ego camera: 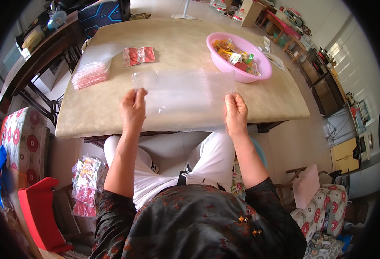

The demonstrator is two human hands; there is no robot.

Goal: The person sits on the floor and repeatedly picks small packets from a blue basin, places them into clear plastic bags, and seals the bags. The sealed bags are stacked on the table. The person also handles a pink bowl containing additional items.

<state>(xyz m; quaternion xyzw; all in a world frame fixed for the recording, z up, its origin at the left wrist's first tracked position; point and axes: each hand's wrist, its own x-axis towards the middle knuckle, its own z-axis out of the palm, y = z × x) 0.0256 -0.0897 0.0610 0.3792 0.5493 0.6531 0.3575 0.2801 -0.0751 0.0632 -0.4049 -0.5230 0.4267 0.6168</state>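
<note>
A clear plastic bag [180, 94] is stretched flat between my two hands over the table's near edge. My left hand [134, 108] pinches its left end between thumb and fingers, and my right hand [236, 111] grips the right end. Beyond the bag, two red printed packets [139, 55] lie side by side on the table [173, 39]. A stack of clear bags with pinkish edges [91, 75] rests at the table's left. To the right stands a pink plastic basin [220, 66] holding many small packaged items [235, 56].
Filled clear bags of colourful packets [87, 184] are piled low at my left, near a red chair-like object [39, 213]. Part of a light blue tub [258, 152] shows beside my right leg. Papers [275, 61] lie behind the basin.
</note>
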